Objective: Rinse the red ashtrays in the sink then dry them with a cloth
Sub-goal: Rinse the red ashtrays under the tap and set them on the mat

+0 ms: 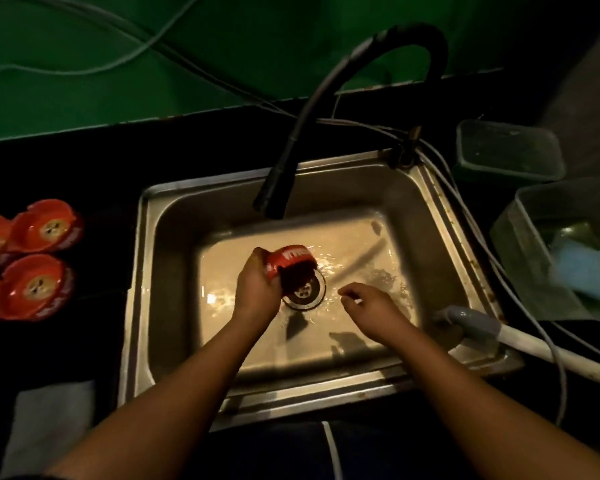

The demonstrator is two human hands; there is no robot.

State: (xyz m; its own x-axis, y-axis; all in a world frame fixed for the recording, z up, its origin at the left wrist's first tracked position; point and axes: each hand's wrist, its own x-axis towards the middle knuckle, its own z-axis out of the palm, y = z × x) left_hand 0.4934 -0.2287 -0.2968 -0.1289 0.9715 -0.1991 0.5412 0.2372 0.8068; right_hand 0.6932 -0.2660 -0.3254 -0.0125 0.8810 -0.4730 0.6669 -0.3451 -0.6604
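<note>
Over sink (pixel 174 209) drain, left hand (pixel 257 289) fingers clamp tilted red ashtray (pixel 290 259); right hand (pixel 368 306) beside, fingers loosely curled, holding nothing. Other ashtrays (pixel 35 258) on surface, left.

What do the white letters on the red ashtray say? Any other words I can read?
Held red ashtray, in the left hand: white letters on its side, too blurred to read.
Other red ashtrays, left of the sink: faint marks on their sides, too blurred to read.
Nothing else shows text.
</note>
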